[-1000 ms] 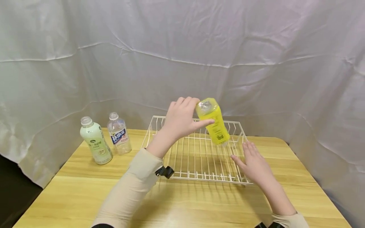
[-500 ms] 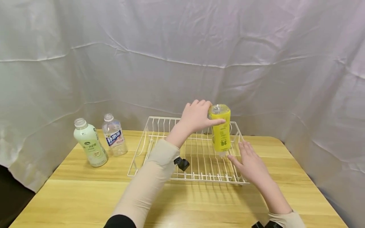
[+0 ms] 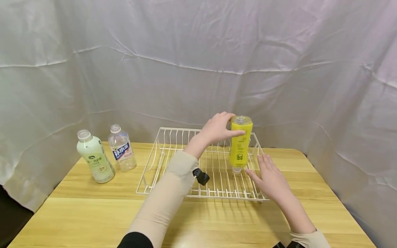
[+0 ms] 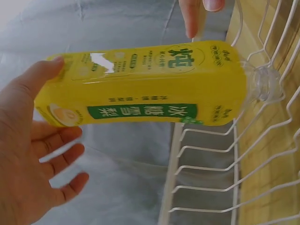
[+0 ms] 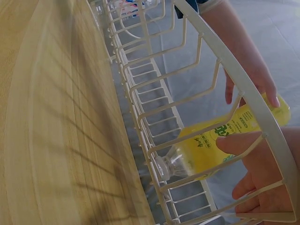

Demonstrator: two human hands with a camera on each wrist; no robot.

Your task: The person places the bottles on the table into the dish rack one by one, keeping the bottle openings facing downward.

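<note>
A yellow-labelled plastic drink bottle (image 3: 240,146) stands upside down in the right part of a white wire dish rack (image 3: 217,198). My left hand (image 3: 218,129) holds it near its raised base, thumb on one side and fingers on the other. In the left wrist view, the capless neck (image 4: 265,84) is down at the rack's wires. My right hand (image 3: 270,177) is at the rack's right side with fingers extended and thumb close to the bottle's neck. Seen from the right wrist, that hand (image 5: 267,168) lies partly behind the rack's wires, beside the bottle (image 5: 201,150).
On the left of the wooden table (image 3: 77,224) stand a pale green bottle (image 3: 97,158) and a clear bottle (image 3: 122,151) with a blue and white label, both upright and uncapped. A grey curtain (image 3: 198,51) hangs behind and around the table.
My left hand has brought the yellow bottle right and down, turning it from tilted to nearly vertical, neck down. The right hand stays by the rack's right side.
</note>
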